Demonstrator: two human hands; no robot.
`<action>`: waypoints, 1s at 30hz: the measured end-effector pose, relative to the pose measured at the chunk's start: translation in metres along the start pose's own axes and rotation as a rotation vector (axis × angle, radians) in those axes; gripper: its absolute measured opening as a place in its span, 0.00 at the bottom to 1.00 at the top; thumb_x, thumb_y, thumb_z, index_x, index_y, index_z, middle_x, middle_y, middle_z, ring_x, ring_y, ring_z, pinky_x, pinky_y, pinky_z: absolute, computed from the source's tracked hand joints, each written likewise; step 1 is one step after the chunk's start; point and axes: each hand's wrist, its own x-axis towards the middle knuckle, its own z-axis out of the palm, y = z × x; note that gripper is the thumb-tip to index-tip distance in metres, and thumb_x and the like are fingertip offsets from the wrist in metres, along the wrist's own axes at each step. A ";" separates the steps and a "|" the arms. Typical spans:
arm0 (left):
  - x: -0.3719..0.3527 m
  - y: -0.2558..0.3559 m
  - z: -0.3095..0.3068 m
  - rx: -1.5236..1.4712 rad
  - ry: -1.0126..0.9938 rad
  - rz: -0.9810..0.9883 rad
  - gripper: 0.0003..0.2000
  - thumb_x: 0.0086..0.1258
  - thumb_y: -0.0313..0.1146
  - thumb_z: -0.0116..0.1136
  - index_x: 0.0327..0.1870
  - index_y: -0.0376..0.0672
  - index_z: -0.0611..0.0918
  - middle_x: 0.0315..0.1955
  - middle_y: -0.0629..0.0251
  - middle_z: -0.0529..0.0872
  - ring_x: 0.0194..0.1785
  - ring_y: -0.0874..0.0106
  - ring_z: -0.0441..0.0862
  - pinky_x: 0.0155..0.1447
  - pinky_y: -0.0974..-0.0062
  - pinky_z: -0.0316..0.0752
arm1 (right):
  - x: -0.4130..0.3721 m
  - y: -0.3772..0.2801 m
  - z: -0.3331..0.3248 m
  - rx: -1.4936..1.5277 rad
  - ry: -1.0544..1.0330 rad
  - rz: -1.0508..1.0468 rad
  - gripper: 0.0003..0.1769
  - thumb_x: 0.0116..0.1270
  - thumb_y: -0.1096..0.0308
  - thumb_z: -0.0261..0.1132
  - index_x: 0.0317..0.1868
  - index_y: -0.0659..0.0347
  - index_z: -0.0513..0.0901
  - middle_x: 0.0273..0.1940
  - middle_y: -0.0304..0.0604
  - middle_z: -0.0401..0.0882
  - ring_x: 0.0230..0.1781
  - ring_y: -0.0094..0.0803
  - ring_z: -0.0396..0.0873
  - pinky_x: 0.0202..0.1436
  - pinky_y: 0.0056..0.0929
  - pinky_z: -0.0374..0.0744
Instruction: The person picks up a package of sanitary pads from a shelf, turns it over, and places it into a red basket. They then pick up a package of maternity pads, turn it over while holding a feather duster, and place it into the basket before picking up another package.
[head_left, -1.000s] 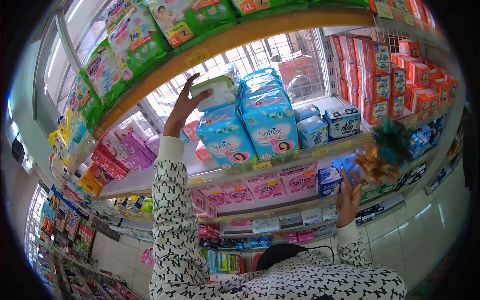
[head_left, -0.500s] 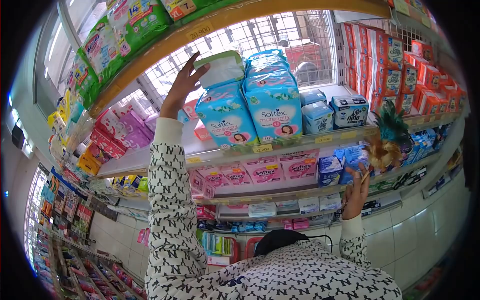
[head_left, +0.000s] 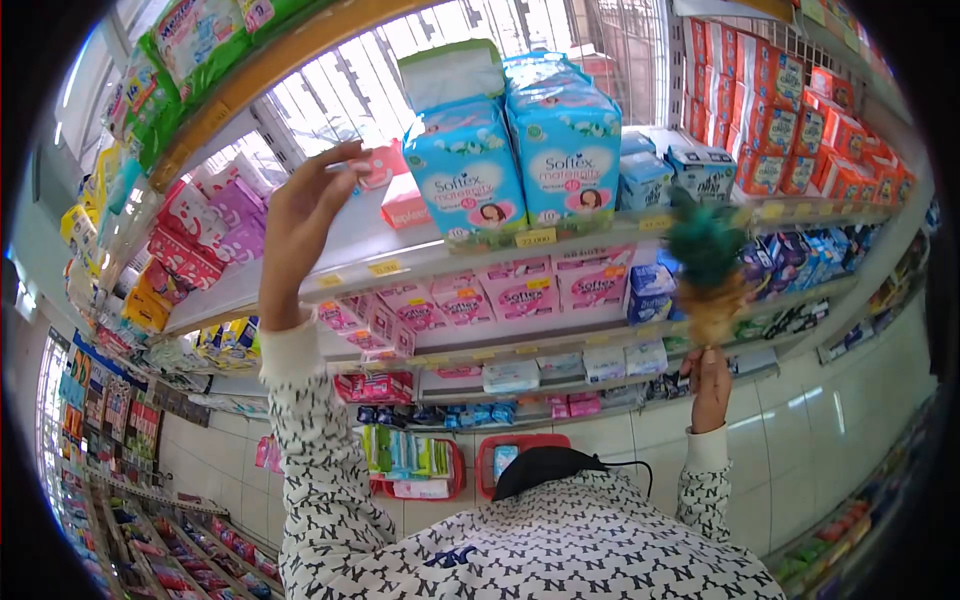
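My left hand [head_left: 308,225] is raised in front of the upper shelf, its fingers loosely bent and apart from the thumb, with nothing in it. Pink boxes [head_left: 403,203] stand just to its right. Beyond them are blue Softex maternity packs [head_left: 466,180] in two columns, and a pack with a white and green face [head_left: 452,75] sits on top of the left column. On the right, my right hand [head_left: 710,385] is closed round the handle of a feather duster [head_left: 706,240]. The duster points upward, its green and tan feathers blurred in front of the shelf edge.
Small blue packs [head_left: 645,180] and stacked orange packs [head_left: 768,160] fill the shelf's right side. Pink Softex packs [head_left: 523,291] line the shelf below. Red baskets [head_left: 458,470] stand on the tiled floor. Green diaper packs [head_left: 190,45] hang over the upper left.
My left hand has come away from the white and green pack, moving left and down. The duster has swung upright and left, and my right hand has lowered. The view has shifted.
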 end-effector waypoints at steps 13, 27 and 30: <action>-0.409 -0.183 0.090 0.433 -0.593 -0.710 0.31 0.65 0.44 0.63 0.68 0.41 0.71 0.61 0.47 0.76 0.64 0.53 0.74 0.67 0.60 0.67 | -0.280 0.254 -0.029 -1.101 -0.544 0.760 0.14 0.65 0.60 0.64 0.33 0.65 0.81 0.33 0.52 0.84 0.36 0.43 0.83 0.41 0.38 0.79; -0.883 -0.470 0.421 0.134 -0.587 -1.256 0.40 0.60 0.55 0.60 0.69 0.40 0.64 0.67 0.36 0.63 0.69 0.39 0.62 0.69 0.53 0.66 | -0.551 0.348 0.034 -1.263 -1.000 1.049 0.26 0.69 0.45 0.60 0.38 0.63 0.68 0.38 0.56 0.70 0.39 0.60 0.73 0.39 0.52 0.71; -0.852 -0.509 0.460 0.566 -0.665 -1.191 0.58 0.51 0.63 0.67 0.74 0.30 0.53 0.71 0.38 0.57 0.74 0.46 0.57 0.72 0.53 0.61 | -0.539 0.351 0.019 -1.292 -0.914 1.173 0.30 0.61 0.43 0.68 0.35 0.63 0.69 0.34 0.53 0.70 0.36 0.55 0.74 0.37 0.50 0.71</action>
